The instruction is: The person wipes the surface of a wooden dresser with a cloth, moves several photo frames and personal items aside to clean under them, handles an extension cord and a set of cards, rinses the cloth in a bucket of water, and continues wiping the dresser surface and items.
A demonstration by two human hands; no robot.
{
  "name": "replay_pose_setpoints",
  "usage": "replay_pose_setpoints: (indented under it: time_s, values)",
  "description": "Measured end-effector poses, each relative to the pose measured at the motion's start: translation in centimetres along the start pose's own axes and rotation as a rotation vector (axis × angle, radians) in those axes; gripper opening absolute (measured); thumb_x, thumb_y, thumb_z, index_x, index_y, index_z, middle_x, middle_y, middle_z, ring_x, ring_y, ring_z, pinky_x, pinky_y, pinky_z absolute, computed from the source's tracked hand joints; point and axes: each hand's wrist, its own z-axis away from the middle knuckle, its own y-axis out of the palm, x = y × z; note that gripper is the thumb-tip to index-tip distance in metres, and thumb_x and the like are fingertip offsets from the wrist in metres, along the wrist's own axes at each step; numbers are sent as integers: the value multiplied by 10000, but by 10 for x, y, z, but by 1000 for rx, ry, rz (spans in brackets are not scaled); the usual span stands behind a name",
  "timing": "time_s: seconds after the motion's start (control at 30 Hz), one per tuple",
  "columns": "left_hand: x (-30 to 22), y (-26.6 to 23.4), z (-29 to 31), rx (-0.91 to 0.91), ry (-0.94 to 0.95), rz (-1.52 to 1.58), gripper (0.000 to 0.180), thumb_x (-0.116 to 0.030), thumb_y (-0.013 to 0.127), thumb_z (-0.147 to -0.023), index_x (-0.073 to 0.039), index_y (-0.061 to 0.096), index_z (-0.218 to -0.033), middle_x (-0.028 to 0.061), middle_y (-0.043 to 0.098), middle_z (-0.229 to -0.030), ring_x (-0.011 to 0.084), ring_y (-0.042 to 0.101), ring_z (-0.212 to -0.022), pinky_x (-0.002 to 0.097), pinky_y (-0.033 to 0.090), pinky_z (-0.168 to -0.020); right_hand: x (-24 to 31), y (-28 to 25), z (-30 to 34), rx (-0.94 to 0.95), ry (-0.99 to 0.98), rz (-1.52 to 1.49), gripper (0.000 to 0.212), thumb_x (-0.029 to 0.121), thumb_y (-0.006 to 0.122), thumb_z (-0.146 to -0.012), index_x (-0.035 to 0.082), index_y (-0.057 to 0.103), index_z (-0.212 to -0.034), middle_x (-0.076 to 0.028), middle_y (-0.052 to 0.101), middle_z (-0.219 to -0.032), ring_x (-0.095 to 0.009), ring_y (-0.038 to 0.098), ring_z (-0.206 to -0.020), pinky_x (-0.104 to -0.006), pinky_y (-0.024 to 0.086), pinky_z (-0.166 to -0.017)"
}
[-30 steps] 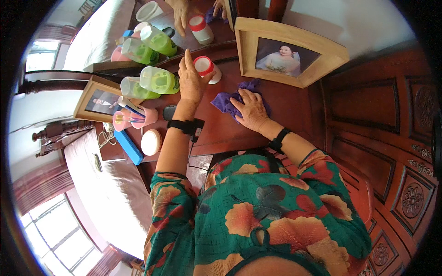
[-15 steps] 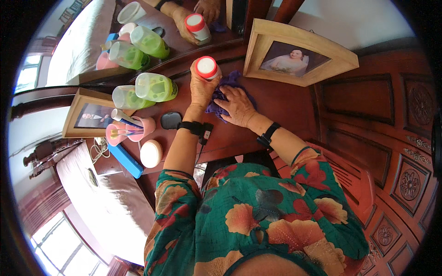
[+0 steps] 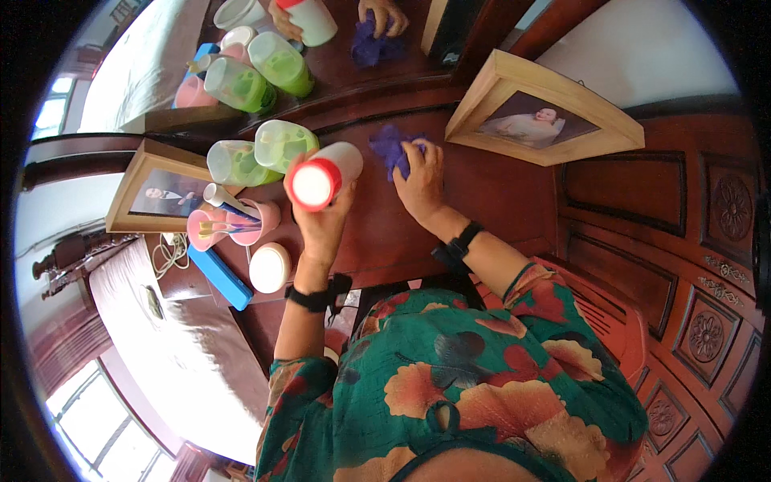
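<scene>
My left hand (image 3: 323,229) is wrapped round a white bottle (image 3: 345,162) with a red-rimmed white lid. The bottle is raised over the dark red wooden tabletop (image 3: 474,205) and tilted, its lid facing toward me. To the right of it, my right hand (image 3: 424,183) has its fingers curled over the edge of a crumpled purple cloth (image 3: 391,146). That cloth is bunched near the back of the tabletop, below the mirror, which reflects the bottle, the cloth and both hands. The undersides of my right fingers are hidden.
Two green-and-clear containers (image 3: 283,145) stand left of the bottle. Pink cups (image 3: 259,228) with brushes, a round pale jar (image 3: 270,267) and a long blue case (image 3: 218,278) sit at the left. Framed photos stand left (image 3: 128,183) and right (image 3: 474,108); a red chair (image 3: 614,321) is at the right.
My left hand has drawn the bottle left and toward me, tipping its lid my way. My right hand has gone from lying flat on the spread cloth to curling over its bunched edge.
</scene>
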Motion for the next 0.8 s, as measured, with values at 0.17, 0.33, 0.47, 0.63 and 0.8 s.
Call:
replay_pose_setpoints:
  time_s: [0.17, 0.33, 0.47, 0.63, 0.8]
  values:
    - [-21, -38, 39, 0, -3, -27, 800, -9, 790, -720, -21, 323, -1370, 166, 471, -1360, 282, 489, -1231, 416, 412, -1044, 10, 25, -45, -39, 264, 208, 551, 160, 752, -775, 18, 523, -1255, -220, 453, -1258, -380, 429, -1162, -490, 355, -1007]
    - [-17, -54, 70, -21, -118, -74, 770, -142, 804, -742, -25, 354, -1356, 155, 493, -1330, 282, 494, -1205, 412, 403, -1040, 12, 52, -53, -37, 348, 367, 599, 171, 758, -771, -8, 496, -1279, -272, 385, -1377, -418, 385, -1247, -502, 329, -1042]
    - [-11, -58, 79, -50, -151, -16, 772, -160, 810, -747, -26, 357, -1357, 157, 500, -1322, 275, 497, -1201, 408, 408, -1035, 22, 60, -38, 150, -20, 180, 476, 127, 731, -716, 45, 580, -1159, -222, 481, -1277, -403, 425, -1203, -491, 371, -1008]
    - [-12, -60, 69, -57, -156, -14, 766, -150, 802, -746, -24, 358, -1357, 158, 497, -1327, 279, 499, -1197, 414, 423, -1020, 18, 44, -48, -112, 95, 52, 417, 74, 706, -693, 70, 611, -1099, -201, 525, -1175, -387, 474, -1104, -496, 388, -971]
    - [-12, -69, 72, -29, -138, -41, 738, -124, 795, -735, -16, 385, -1340, 157, 498, -1327, 281, 499, -1197, 415, 425, -1015, 21, 36, -83, -254, 360, 248, 606, 140, 728, -768, -16, 480, -1298, -254, 417, -1363, -405, 401, -1251, -492, 326, -1064]
